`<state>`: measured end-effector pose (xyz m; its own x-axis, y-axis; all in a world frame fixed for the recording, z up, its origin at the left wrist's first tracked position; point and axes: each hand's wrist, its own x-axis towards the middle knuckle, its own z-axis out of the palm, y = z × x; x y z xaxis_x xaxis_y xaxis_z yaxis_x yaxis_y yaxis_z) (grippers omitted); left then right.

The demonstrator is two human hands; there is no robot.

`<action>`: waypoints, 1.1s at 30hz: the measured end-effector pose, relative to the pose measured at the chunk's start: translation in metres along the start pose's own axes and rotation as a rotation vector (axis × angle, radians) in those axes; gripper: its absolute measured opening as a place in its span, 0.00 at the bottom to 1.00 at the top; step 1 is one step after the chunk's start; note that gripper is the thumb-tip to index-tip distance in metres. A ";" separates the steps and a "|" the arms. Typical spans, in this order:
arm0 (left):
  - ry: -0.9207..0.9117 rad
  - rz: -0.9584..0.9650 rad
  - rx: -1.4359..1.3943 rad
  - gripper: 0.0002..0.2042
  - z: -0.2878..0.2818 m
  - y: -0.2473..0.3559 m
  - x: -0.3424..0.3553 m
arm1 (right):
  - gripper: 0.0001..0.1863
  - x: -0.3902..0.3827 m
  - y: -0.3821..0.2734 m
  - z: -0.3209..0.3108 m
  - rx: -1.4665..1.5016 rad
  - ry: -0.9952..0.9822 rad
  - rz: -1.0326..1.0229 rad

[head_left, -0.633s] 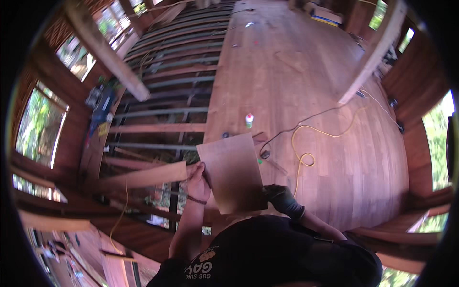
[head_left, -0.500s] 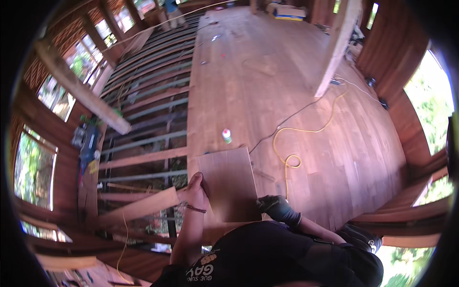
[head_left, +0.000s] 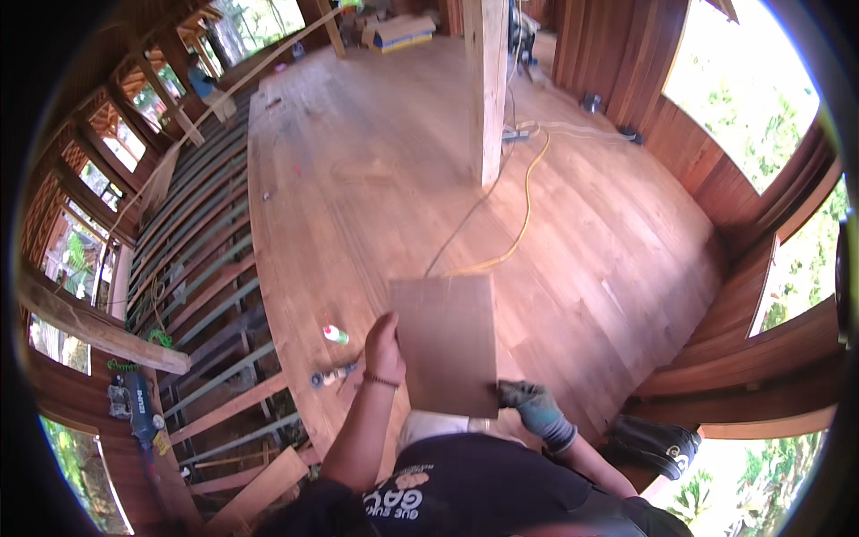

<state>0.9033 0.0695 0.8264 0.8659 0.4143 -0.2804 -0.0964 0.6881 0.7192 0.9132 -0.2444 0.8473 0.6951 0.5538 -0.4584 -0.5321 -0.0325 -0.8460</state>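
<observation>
Wooden board [head_left: 445, 345], held up before my torso [head_left: 510, 479] over the floor [head_left: 376, 215], looks stiff, fairly light, best taken by opposite edges: left hand [head_left: 385, 355] fingers pinch its left edge, gloved right hand [head_left: 542, 417] fingers its lower right corner.

Lower centre: one bare left hand [head_left: 385, 353], one gloved right hand [head_left: 540, 415], one board [head_left: 446, 345]. Mid-frame: one bottle [head_left: 335, 334], one yellow cord [head_left: 528, 204].

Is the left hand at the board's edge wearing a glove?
No, the left hand is bare; only the right hand, beside the brown board, wears a glove.
</observation>
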 end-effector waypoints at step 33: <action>-0.503 0.181 0.496 0.14 0.560 -0.210 0.648 | 0.15 0.297 -0.038 -0.565 0.234 0.832 0.433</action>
<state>1.7591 -0.1405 0.8493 0.9898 0.0902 0.1105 -0.1289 0.2342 0.9636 1.4129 -0.5493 0.5898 0.4879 -0.2365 -0.8403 -0.8431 0.1215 -0.5238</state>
